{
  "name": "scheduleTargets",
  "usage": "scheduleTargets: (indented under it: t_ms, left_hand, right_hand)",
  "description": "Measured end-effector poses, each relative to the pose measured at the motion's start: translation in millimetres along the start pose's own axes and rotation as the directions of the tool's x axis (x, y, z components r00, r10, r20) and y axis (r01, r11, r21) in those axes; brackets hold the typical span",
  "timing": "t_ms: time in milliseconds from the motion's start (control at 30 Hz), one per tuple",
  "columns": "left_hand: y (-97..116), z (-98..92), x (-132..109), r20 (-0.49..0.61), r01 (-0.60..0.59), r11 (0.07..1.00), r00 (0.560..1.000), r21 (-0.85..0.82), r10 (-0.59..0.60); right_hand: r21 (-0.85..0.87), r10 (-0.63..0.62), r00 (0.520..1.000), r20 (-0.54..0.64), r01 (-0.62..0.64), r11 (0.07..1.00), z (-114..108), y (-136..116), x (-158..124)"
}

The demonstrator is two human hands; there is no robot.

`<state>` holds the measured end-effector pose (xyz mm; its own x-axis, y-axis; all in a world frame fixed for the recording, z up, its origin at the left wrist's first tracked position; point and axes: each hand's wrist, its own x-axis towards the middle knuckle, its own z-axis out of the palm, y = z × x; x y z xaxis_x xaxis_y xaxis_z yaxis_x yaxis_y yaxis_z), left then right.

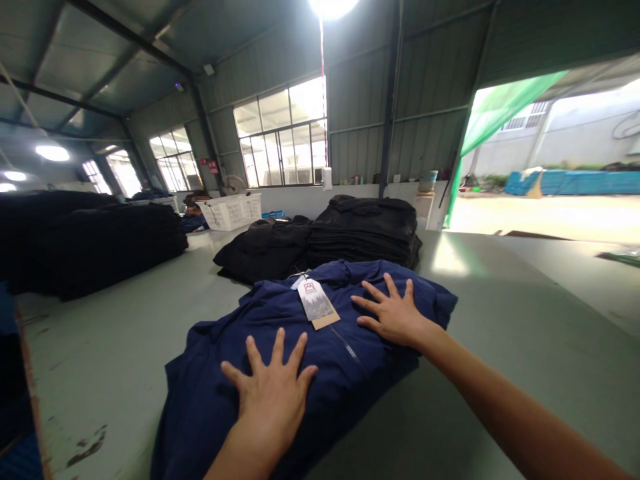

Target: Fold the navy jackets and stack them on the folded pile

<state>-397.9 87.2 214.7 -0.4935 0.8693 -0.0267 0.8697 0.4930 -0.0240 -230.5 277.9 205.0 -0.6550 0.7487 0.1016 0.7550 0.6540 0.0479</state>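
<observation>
Navy blue jackets (210, 373), apparently stacked, lie in front of me on a pale green table. My left hand (273, 390) rests flat on the near side of the top jacket, fingers spread. Farther up on the right, my right hand (393, 310) also lies on the cloth with its fingers apart. A paper hang tag (316, 300) with a red logo and a grey forest print sits between the hands, a brown card under its lower end. Just below the tag a short zipper (350, 350) shows. Neither hand holds anything.
Behind the jackets stands a pile of folded black garments (365, 230). More dark garments (120, 243) are heaped at the left. A white plastic basket (233, 212) is at the back of the table (500, 313). A light with a hanging cord (323, 87) is overhead.
</observation>
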Motion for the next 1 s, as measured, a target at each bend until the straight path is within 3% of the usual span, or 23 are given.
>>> scheduleTargets:
  t_ms: [133,333,433,500,633,767,867,1000]
  left_hand:
    - [-22,32.2,39,-0.099,-0.03,0.997,0.995,-0.064,0.024]
    - [-48,74.2,79,0.004,-0.033,0.975,0.999,-0.219,0.035]
    - [-47,82.1,83,0.025,-0.034,0.972,0.999,-0.231,0.041]
    - [-46,77.9,82,0.04,-0.034,0.972,0.998,-0.232,0.045]
    - [-39,55.3,66,0.015,-0.02,0.985,1.0,-0.172,0.023]
    - [-18,40.9,26,-0.184,-0.143,0.987,0.975,-0.073,0.127]
    - [4,46.4,-6,-0.293,-0.3,0.952,0.916,-0.052,0.273]
    - [36,66.0,-38,-0.369,-0.4,0.916,0.854,-0.015,0.367]
  right_hand:
    - [0.029,0.031,0.999,-0.03,-0.03,0.999,16,12,22]
    - [0.213,0.055,0.99,0.13,-0.083,0.973,58,5,50]
    - [0.265,0.049,0.982,0.181,-0.097,0.959,68,4,53]
    - [0.277,0.039,0.979,0.2,-0.095,0.956,64,5,51]
    - [0.245,-0.008,0.99,0.144,-0.027,0.969,39,3,32]
    - [0.174,-0.082,0.997,-0.012,0.083,0.981,27,-1,-16]
    - [0.116,-0.075,0.992,-0.104,0.087,0.989,31,-2,-56]
    - [0.119,0.004,0.994,-0.111,0.009,0.993,38,6,-101]
